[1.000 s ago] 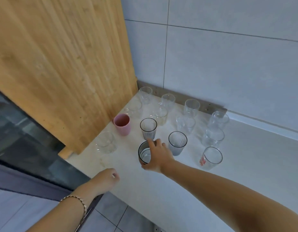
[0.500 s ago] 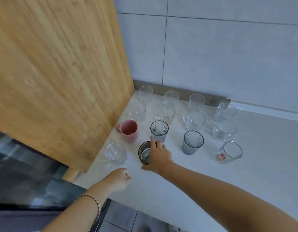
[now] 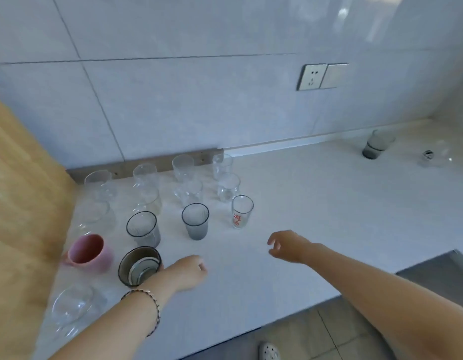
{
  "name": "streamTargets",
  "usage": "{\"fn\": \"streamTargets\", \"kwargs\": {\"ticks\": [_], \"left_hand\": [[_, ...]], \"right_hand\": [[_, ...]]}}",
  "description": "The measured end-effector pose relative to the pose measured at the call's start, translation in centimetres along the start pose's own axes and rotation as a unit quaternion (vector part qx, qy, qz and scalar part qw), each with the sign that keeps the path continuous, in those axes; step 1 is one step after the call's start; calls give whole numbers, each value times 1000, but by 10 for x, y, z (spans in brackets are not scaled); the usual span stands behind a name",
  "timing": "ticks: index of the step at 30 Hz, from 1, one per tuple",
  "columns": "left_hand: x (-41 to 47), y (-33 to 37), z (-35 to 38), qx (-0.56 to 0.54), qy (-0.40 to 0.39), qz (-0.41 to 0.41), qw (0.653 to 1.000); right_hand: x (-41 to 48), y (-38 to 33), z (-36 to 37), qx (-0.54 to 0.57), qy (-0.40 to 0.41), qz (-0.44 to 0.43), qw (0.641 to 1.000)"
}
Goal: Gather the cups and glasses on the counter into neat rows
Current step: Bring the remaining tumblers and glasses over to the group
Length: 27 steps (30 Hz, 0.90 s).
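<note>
Head view: most glasses (image 3: 195, 220) stand in rough rows at the left corner of the surface (image 3: 303, 203). 2 strays, a grey glass (image 3: 376, 144) and a clear glass (image 3: 433, 157), are left far right. The right hand (image 3: 287, 246) has let go of the dark glass (image 3: 139, 266) and is empty, fingers half-curled. The left hand (image 3: 186, 272) is loosely curled and empty, just beside it.

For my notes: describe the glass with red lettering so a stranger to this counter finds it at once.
Find the wooden panel on the left; glasses cluster on the white counter beside it. At the cluster's right front corner, nearest the right hand, stands a clear glass. It alone bears red printing; its neighbours are plain clear or smoky grey.
</note>
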<state>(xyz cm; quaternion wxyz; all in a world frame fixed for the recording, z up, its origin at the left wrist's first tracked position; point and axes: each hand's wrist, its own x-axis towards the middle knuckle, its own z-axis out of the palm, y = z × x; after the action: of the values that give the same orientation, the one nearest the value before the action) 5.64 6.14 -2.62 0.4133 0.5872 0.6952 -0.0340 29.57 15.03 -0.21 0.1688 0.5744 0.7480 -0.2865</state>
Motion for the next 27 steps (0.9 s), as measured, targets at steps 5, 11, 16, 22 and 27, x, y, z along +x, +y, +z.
{"fn": "streamTargets", "kwargs": {"ticks": [5,11,16,22,27], "left_hand": [[38,92,2,41,-11,65,997],[74,216,21,137,-48,155,977],[116,324,56,116,-70,159,978],[166,461,99,99,-68,159,980],[202,547,120,103,-74,158,979]], "right_hand": [[-37,105,-40,53,67,102,991],[-72,225,-71,108,132,157,973],[-87,333,-96,107,148,178,967],[-98,465,-131,76,149,196,966],[-95,550,-161,85,155,213,961]]}}
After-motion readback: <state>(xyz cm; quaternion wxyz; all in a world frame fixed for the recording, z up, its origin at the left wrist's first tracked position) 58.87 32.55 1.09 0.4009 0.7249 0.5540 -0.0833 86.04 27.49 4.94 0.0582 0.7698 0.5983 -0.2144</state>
